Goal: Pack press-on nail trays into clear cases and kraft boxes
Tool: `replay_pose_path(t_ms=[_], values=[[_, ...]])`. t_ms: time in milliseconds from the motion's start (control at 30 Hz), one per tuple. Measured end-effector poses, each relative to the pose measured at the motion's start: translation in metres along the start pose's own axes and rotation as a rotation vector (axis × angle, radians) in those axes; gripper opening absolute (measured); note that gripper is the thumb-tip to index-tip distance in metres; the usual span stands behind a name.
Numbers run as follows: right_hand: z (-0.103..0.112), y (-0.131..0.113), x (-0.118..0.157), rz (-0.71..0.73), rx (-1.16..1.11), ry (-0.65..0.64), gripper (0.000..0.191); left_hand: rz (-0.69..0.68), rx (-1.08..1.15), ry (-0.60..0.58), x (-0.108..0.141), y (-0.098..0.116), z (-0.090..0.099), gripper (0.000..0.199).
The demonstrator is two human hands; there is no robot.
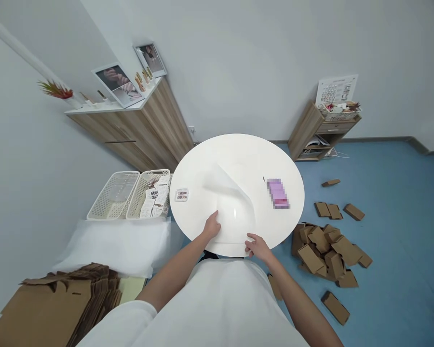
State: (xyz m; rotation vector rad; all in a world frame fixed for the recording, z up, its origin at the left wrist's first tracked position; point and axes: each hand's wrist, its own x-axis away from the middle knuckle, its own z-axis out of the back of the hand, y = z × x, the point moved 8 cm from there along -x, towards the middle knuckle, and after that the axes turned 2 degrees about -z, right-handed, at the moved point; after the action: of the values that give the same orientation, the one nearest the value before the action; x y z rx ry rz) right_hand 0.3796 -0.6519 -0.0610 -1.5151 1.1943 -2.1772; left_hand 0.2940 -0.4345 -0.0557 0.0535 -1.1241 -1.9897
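Note:
A thin, translucent white sheet (229, 193) lies on the round white table (238, 144), its far part curled up and folded over. My left hand (212, 225) is at the sheet's left side, index finger stretched forward, with nothing visible in it. Near the sheet's lower right corner is my right hand (259, 246), its fingers apart and their tips at the edge. A small clear case with round reddish items (182, 195) sits at the table's left. On the right lies a purple, pixelated rectangular object (278, 193).
Two white baskets (131, 178) stand left of the table, one holding printed packets. White sheets (119, 243) and flat cardboard (50, 308) are stacked at the lower left. Small brown boxes (321, 241) are piled on the floor at right. Wooden cabinets (162, 120) stand behind.

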Motion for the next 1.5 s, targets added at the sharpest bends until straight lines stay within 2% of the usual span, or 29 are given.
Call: replay_pose_path(t_ms=[100,200,300,467,533,633,767,967,1133,1333,1500], values=[[0.018,-0.026,-0.001,0.156,0.313,0.137,0.043,-0.056,-0.104,-0.034,-0.001,-0.001,-0.002,0.064],[0.022,-0.052,-0.006,0.299,0.614,0.241,0.050,-0.074,-0.149,-0.035,0.000,-0.001,-0.003,0.065],[0.012,-0.060,-0.018,0.328,0.855,0.204,0.061,-0.076,-0.187,-0.040,0.003,0.000,-0.003,0.065],[-0.002,-0.049,-0.036,0.307,1.090,0.140,0.065,-0.082,-0.381,-0.021,0.014,-0.001,0.007,0.064],[-0.002,-0.045,-0.039,0.301,1.123,0.142,0.064,-0.096,-0.494,-0.017,0.021,-0.001,0.011,0.062],[-0.001,-0.043,-0.040,0.312,1.138,0.145,0.063,-0.177,-0.631,-0.066,0.030,0.001,0.006,0.057],[0.001,-0.042,-0.039,0.319,1.114,0.173,0.061,-0.223,-0.688,-0.131,0.036,0.000,-0.003,0.056],[0.001,-0.035,-0.039,0.335,1.086,0.196,0.057,-0.195,-0.602,-0.144,0.037,0.000,-0.005,0.057],[0.007,-0.037,-0.042,0.320,1.045,0.212,0.054,-0.145,-0.491,-0.140,0.033,0.001,-0.003,0.059],[0.008,-0.040,-0.038,0.315,1.044,0.213,0.053,-0.138,-0.465,-0.136,0.033,-0.002,-0.005,0.059],[0.000,-0.046,-0.038,0.343,1.055,0.263,0.050,-0.129,-0.414,-0.106,0.034,-0.009,0.009,0.062]])
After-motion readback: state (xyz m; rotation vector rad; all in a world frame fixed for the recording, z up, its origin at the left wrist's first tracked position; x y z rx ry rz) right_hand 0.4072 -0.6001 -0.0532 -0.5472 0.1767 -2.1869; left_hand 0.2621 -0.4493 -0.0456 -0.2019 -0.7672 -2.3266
